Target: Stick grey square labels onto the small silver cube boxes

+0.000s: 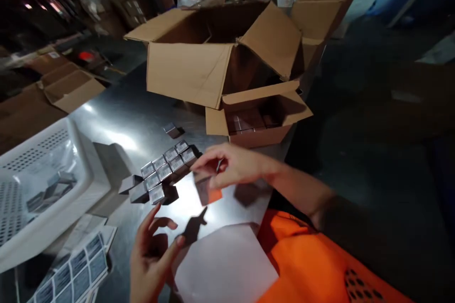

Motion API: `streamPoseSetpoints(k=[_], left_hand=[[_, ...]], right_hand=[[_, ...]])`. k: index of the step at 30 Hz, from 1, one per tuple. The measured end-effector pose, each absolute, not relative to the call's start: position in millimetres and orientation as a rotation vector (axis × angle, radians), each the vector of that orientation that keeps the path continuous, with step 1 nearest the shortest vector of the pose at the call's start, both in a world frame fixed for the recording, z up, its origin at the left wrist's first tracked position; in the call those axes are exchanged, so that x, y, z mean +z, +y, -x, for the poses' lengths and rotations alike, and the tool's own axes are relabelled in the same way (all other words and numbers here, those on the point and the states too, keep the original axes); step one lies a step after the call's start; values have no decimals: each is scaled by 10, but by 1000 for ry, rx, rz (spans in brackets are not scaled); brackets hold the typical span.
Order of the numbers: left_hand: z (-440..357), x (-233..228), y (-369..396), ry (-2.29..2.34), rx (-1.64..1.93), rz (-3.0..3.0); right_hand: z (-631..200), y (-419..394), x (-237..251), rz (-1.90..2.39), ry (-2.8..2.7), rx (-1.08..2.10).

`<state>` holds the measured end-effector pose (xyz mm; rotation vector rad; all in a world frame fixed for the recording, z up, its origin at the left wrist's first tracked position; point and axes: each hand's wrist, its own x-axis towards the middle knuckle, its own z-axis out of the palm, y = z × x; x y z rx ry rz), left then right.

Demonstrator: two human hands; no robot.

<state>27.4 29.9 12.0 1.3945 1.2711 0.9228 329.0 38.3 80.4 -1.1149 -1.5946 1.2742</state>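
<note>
My right hand [232, 165] reaches left over the steel table [117, 123], thumb and forefinger pinched on a thin pale sliver that looks like a small label [219, 164]. Just below its fingers is a blurred small dark box [208, 191] with an orange tint; I cannot tell whether the hand touches it. A cluster of several small grey boxes [165, 173] with barcode labels on top lies to the left of that hand. My left hand [152, 251] hovers nearer to me, palm up, fingers apart, holding nothing.
A large open cardboard box [188, 71] stands at the back, a smaller open carton [256, 139] with small boxes before it. One stray box [172, 129] lies apart. A white perforated basket [88, 170], a label sheet [76, 272] and white paper [223, 265] lie nearby.
</note>
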Motion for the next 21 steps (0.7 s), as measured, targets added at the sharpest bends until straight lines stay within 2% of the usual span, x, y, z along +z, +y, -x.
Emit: streamPoseSetpoints(k=[4, 6, 8, 12, 21], left_hand=[[-362, 232, 238, 1320, 932, -1320], [-402, 235, 237, 1311, 921, -1289], [-433, 212, 246, 1302, 908, -1285], [-485, 163, 249, 1299, 976, -1311], [-543, 125, 285, 1265, 1052, -1235]], right_hand=[[-4161, 160, 921, 1596, -1455, 501], [-4519, 161, 921, 1961, -1554, 96], [-4748, 207, 892, 2283, -1723, -182], [-4870, 314, 826, 2425, -1885, -291], [-5040, 582, 663, 2052, -1800, -281]])
